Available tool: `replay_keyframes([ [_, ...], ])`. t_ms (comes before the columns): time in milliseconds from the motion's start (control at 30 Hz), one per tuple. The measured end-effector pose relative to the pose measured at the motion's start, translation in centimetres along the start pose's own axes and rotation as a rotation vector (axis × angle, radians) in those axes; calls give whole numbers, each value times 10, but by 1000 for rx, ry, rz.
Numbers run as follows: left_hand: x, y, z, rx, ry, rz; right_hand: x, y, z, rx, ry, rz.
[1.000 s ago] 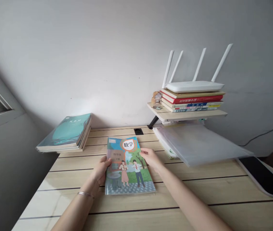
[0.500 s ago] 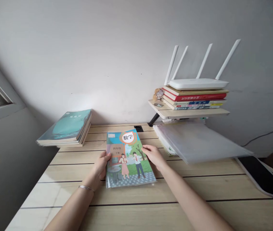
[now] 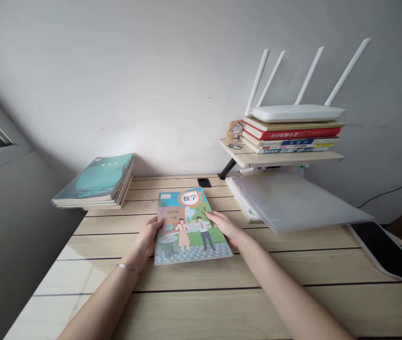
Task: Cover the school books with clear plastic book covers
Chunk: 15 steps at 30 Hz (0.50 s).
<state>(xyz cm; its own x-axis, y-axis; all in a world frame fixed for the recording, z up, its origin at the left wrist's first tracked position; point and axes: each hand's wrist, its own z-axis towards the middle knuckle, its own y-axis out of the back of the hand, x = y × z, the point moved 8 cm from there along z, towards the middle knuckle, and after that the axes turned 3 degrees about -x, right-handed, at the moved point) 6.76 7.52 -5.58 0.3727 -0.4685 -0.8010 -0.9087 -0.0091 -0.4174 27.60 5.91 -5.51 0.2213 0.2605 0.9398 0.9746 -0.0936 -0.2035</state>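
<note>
A textbook (image 3: 192,236) in a clear cover, with two drawn figures on its front, is held face up above the middle of the desk. My left hand (image 3: 150,235) grips its left edge, thumb on the cover and fingers underneath. On the opposite edge, my right hand (image 3: 225,227) pinches the book with the thumb on top; its other fingers are mostly hidden below. A silver bracelet (image 3: 127,267) circles my left wrist.
A stack of books with a teal cover (image 3: 99,177) lies at the desk's left back. Right of centre, a raised shelf (image 3: 246,156) carries books and a white router (image 3: 296,113). Below are clear plastic sheets (image 3: 303,203); a black-faced slab (image 3: 388,250) lies further right.
The view has tilted, so the shelf and router sit higher in it. The textbook looks flatter, tipped further back, with both hands still on it. My right hand covers slightly more of its edge.
</note>
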Motion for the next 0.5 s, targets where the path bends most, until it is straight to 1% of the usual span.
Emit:
replay_keyframes([
  [67, -1, 2, 1, -27, -8, 56, 0, -1, 0, 18, 3, 67],
  [100, -5, 5, 0, -72, -56, 133, 3, 0, 0, 3, 35, 65],
  [133, -15, 9, -3, -142, -152, 248, 7, 2, 0, -21, 78, 40],
  [167, -29, 12, -9, -230, -295, 401, 12, 4, -1, -51, 131, 0],
  [200, -45, 10, -19, -318, -471, 580, 19, 6, -3, -90, 189, -42],
  [233, -59, 2, -33, -384, -656, 771, 25, 8, -6, -131, 246, -81],
  [267, -67, -12, -46, -406, -819, 960, 31, 8, -9, -170, 297, -111],
  [300, -69, -29, -57, -389, -944, 1136, 36, 8, -13, -202, 338, -130],
  [333, -64, -47, -63, -334, -1007, 1286, 39, 7, -16, -225, 364, -135],
  [367, -55, -63, -65, -254, -1012, 1414, 42, 6, -19, -236, 378, -123],
  [433, -38, -86, -62, -175, -946, 1586, 43, 2, -24, -234, 377, -72],
  [467, -34, -92, -59, -198, -899, 1633, 43, 0, -26, -229, 368, -36],
  [500, -33, -94, -56, -254, -869, 1663, 42, -1, -27, -225, 357, 3],
])
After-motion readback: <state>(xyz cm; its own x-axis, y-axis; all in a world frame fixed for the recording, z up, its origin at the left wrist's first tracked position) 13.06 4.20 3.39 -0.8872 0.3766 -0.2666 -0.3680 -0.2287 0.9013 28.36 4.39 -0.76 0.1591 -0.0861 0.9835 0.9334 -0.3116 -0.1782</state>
